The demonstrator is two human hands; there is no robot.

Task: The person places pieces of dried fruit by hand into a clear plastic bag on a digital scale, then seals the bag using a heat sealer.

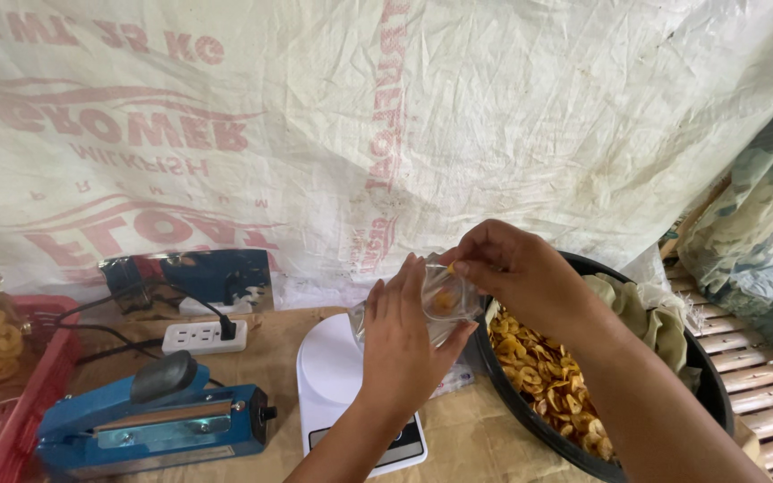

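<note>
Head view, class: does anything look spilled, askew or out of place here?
Nothing stands out. The left hand holds a small clear bag over the white scale while the right hand is at its mouth. The chips stay inside the black basin; none lie on the table.

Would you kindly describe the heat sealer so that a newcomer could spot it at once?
Start at the white kitchen scale in the middle of the cardboard-covered table. Just to its left lies the heat sealer, in front of the white power strip. It is the only bright blue thing there, long and low, with a black knob handle.
</note>
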